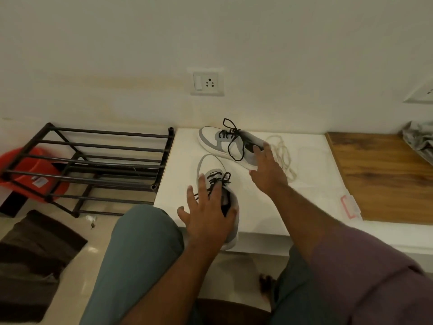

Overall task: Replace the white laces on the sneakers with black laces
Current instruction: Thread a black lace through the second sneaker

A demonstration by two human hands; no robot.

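— Lying on the white platform (269, 207), both sneakers carry black laces. The near sneaker (212, 181) points away, its heel end at the platform's front edge; the far sneaker (225, 143) lies slantwise close to the wall, toe to the left.

— What of the hands?

— The left hand (207, 213) is spread flat over the near sneaker's rear half, fingers splayed, palm down. It covers the collar and heel, so how far the black lace (216, 179) runs back is hidden. The right hand (267, 168) is open too, fingers stretched onto the far sneaker's heel end; whether they press or merely touch, I cannot tell.

— And the far one's lace?

— Its black lace (232, 139) is threaded through the eyelets, with long loose loops trailing over the upper and side.

— The white laces?

— A pale tangle, the white laces (283, 156), lies on the platform just right of the right hand, faint against the white surface and partly behind the fingers.

— Around that?

— A dark metal shoe rack (100, 158) stands left of the platform, a red tub (28, 165) blurred behind its bars. A wooden board (384, 174) adjoins the platform on the right, a crumpled cloth (419, 141) cut off by the edge. A wall socket (207, 82) sits above. The person's knees in grey-green trousers (140, 249) fill the foreground.
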